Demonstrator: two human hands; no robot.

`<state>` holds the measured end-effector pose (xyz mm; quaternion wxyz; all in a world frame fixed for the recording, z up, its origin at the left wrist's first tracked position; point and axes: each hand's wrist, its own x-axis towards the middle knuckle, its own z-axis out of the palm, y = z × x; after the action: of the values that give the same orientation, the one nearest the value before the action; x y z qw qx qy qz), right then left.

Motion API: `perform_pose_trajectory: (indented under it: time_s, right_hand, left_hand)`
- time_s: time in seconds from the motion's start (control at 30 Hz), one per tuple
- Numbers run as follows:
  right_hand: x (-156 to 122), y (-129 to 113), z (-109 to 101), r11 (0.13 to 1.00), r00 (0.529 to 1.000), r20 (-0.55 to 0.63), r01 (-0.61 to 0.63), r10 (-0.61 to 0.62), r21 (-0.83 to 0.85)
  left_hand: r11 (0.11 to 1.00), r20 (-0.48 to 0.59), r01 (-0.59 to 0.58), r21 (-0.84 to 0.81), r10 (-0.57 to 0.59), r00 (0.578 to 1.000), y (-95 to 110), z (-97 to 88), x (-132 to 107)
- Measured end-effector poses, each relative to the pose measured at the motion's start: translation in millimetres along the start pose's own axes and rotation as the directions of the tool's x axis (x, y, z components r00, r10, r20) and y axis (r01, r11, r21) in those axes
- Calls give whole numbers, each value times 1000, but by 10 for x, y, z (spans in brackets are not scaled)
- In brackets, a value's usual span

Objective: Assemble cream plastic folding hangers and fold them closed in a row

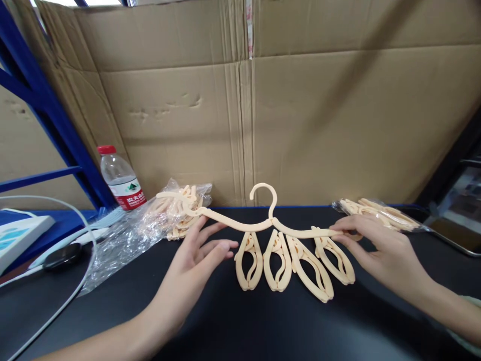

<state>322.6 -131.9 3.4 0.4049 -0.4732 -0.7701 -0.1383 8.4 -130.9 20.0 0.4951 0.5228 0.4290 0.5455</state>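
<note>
A peach-coloured folding clothes hanger (240, 222) is spread out just above the black table, its hook pointing away from me. My right hand (383, 245) pinches its right end between thumb and fingers. Below the left arm of the hanger, my left hand (203, 258) has its fingers apart, with the index fingertip at or behind the arm; whether it touches is hard to tell. Between my hands lie several folded hangers in a row, among them a left one (258, 271), a middle one (287, 268) and a long one (325, 286).
Clear plastic bags with more peach hangers lie at left (171, 213) and right (391, 213). At the far left stand a red-capped water bottle (122, 180), a white cable (92, 250) and a black round object (62, 256). A cardboard wall (338, 125) closes off the back.
</note>
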Motion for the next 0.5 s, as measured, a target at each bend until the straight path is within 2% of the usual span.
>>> perform_pose_trajectory:
  time_s: [0.1, 0.3, 0.43, 0.5]
  right_hand:
    - [4, 23, -9, 1000, 1000, 19, 8, -9, 20]
    - [6, 71, -19, 997, 996, 69, 57, -60, 43]
    - [-8, 102, 2, 996, 989, 125, 78, -83, 40]
    - [-3, 144, 2, 994, 983, 147, 110, -110, 9]
  left_hand:
    - [1000, -41, -9, -21, 8, 999, 42, 6, 41]
    - [996, -52, -31, -88, 27, 998, 40, -9, 96]
    - [998, -82, -56, -31, 54, 995, 6, -21, 118]
    - [998, -55, -68, 2, 68, 996, -17, -27, 127]
